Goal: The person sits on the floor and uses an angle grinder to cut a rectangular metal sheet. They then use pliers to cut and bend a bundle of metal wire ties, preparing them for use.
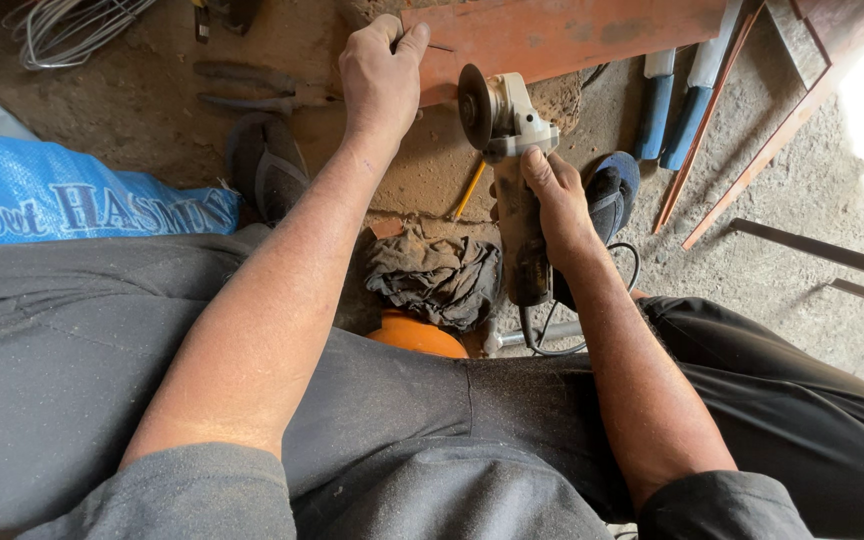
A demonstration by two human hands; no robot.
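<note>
Right hand (555,200) grips an angle grinder (512,170), disc just right of the left hand (380,75) — fingers curled over the near end of a rust-red steel bar (562,35) running rightward on the floor.

Lying on the dirt floor (152,110) at upper left: a coil of pale wire (67,25), with rusty pliers (257,88) just beside it to the right. Spread along the left edge, a blue woven sack (72,205). Crumpled between the knees, a dark grey rag (437,278), draped over an orange rounded object (417,335). Resting at upper right, two blue-and-white handles (674,110) side by side, near thin rust-coloured metal strips (752,165). Farther right, dark metal bars (832,255).
</note>
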